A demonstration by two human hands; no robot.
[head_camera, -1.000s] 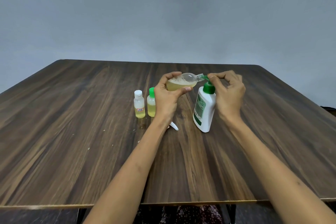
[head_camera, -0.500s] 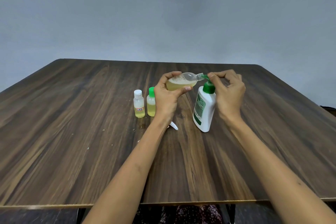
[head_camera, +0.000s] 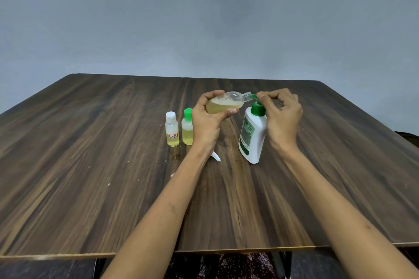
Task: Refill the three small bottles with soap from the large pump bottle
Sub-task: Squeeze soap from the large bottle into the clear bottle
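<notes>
My left hand point(head_camera: 207, 121) grips a clear small bottle point(head_camera: 226, 102), tilted almost on its side and partly full of yellow soap. Its open neck meets the green spout of the large white pump bottle point(head_camera: 252, 137), which stands on the table. My right hand point(head_camera: 282, 114) has its fingers curled on top of the green pump head point(head_camera: 258, 107). Two more small bottles stand upright to the left: one with a white cap point(head_camera: 171, 129) and one with a green cap point(head_camera: 187, 126), both holding yellow soap.
A small white cap point(head_camera: 215, 156) lies on the dark wooden table point(head_camera: 90, 165) just under my left wrist. A small wet spot point(head_camera: 176, 156) shows near the two standing bottles. The table's near edge runs across the bottom of the view.
Hardly anything differs; both hands stay where they were, with the small bottle's neck at the pump spout.
</notes>
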